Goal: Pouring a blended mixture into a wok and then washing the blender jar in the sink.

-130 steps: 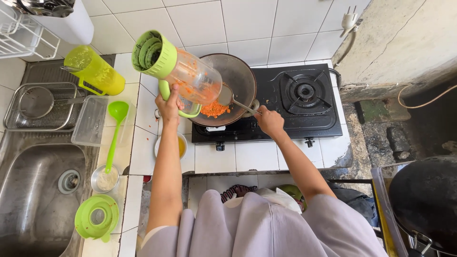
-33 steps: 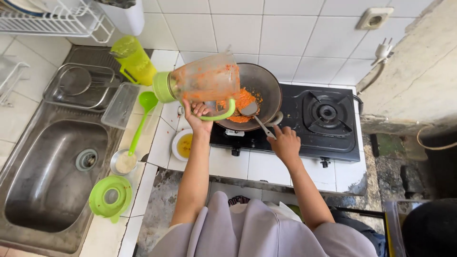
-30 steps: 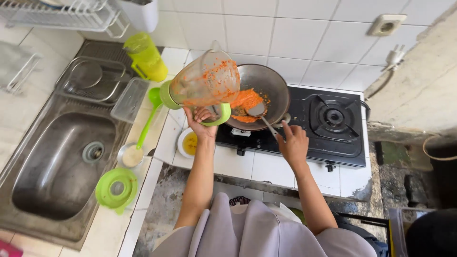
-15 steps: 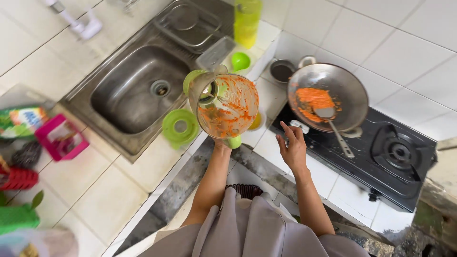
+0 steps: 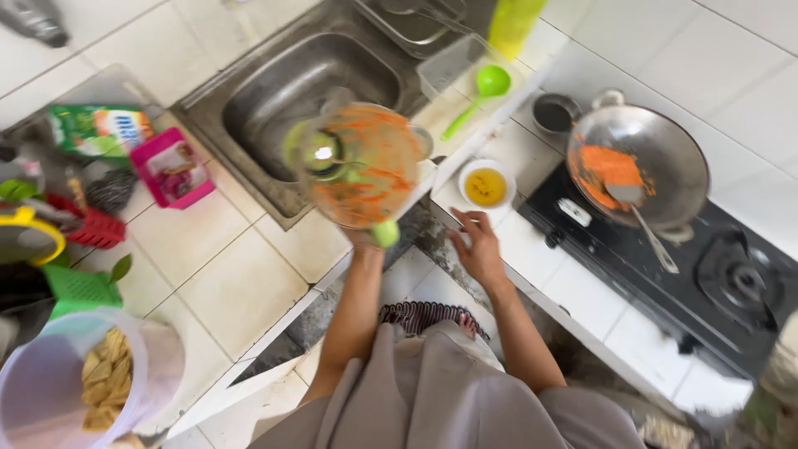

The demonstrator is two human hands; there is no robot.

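1. Blender jug (image 5: 363, 162), smeared orange inside, held over the sink (image 5: 274, 91) edge; left hand (image 5: 366, 237) closed on its green handle.
2. Right hand (image 5: 478, 249) open, empty, near sauce bowl (image 5: 486, 187) at 12 o'clock.
3. Risk: jug, seemingly tilted (blurred), drips paste; hand may knock bowl.

a single view, from a camera worn on the person's head, looking almost straight down past the chest and both forearms. it sits close above the work: the left hand (image 5: 366, 237) and the blender jug (image 5: 362, 165) it holds fill the centre, slightly blurred. the frame is tilted, so the table (image 5: 224, 274) runs diagonally, with the sink (image 5: 307, 83) at upper left and the stove (image 5: 706, 283) with its wok (image 5: 640, 162) at right.
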